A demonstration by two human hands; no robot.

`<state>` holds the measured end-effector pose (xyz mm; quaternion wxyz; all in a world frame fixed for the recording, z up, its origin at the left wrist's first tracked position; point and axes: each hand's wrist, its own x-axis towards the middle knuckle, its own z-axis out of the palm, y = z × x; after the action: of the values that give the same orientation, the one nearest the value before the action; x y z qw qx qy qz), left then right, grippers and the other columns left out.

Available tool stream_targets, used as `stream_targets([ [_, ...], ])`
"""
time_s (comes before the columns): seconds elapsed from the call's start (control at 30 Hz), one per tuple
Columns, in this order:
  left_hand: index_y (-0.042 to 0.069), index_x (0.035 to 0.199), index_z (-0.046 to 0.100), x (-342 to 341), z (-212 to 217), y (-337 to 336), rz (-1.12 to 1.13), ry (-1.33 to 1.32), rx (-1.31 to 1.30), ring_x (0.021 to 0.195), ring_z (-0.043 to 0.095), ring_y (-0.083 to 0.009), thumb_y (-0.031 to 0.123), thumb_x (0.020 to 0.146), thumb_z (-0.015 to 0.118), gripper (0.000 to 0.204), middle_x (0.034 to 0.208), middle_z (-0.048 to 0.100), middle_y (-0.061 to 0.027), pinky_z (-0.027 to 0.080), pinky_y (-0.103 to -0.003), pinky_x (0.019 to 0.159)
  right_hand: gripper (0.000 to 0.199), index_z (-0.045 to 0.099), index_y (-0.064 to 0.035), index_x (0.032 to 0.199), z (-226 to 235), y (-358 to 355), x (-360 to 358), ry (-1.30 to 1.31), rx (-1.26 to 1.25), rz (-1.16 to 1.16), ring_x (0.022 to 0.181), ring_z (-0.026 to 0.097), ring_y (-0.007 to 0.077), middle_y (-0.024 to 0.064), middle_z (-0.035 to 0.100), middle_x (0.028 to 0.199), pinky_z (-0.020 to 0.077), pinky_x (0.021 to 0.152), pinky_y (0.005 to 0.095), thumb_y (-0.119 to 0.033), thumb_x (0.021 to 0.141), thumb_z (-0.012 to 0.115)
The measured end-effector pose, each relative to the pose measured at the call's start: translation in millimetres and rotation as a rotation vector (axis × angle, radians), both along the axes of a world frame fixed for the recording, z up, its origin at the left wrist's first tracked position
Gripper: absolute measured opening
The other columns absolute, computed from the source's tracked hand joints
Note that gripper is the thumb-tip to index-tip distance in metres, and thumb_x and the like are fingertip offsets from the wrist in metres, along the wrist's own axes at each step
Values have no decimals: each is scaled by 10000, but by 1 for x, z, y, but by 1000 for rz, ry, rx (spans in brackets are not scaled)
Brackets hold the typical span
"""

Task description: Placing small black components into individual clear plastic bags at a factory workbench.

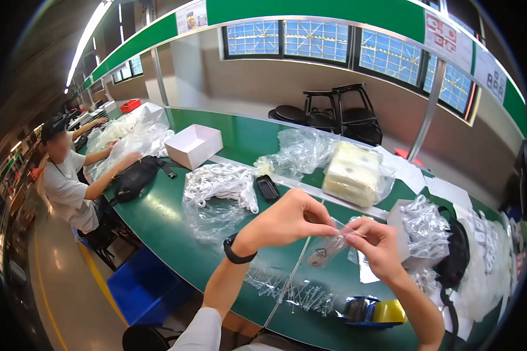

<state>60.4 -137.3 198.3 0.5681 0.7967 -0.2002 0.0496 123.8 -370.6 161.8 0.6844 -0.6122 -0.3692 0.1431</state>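
Note:
Over the near right part of the green table, both of my hands are closed at the top edge of a small clear plastic bag [327, 253]. Something whitish shows inside it, too blurred to name. My left hand [293, 221], with a black band at the wrist, pinches one side between thumb and fingers. From the other side, my right hand [373, 238] grips the bag's mouth with its fingertips. Below them lie several thin clear strips [298, 292]. A dispenser with a yellow roll [389, 311] stands by my right forearm. White looped cords [219, 187] lie in an opened plastic bag.
A white box [194, 146], a black tray [267, 188] and a wrapped pale stack [357, 172] stand farther back. A carton of shiny clear packets [424, 228] and a black pouch [452, 254] are at right. A co-worker [70, 175] handles plastic at left, near a blue bin [149, 286].

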Motion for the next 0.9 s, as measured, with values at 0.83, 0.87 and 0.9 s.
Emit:
stream_targets([
  [0.83,-42,989,720,-145,-124,50,817,39,19,782,720,-134,89,916,699,151,830,741,-85,556,-251,712,141,606,59,927,-2,-195,118,-1651,-789,-829,969,576,378,194,603,984,470,843,469,4,798,590],
  [0.87,-44,975,721,-153,-146,54,904,-1,-17,775,718,-131,86,925,688,143,824,739,-81,555,-248,710,120,586,46,905,-6,-197,125,-1573,-797,-841,984,558,388,193,587,986,460,841,469,26,787,590],
  [0.9,-44,962,720,-162,-164,55,987,-1,-71,769,716,-129,86,929,684,139,820,736,-83,554,-246,705,147,559,39,884,-13,-201,134,-1394,-870,-815,982,537,399,194,565,978,451,821,464,12,763,638],
])
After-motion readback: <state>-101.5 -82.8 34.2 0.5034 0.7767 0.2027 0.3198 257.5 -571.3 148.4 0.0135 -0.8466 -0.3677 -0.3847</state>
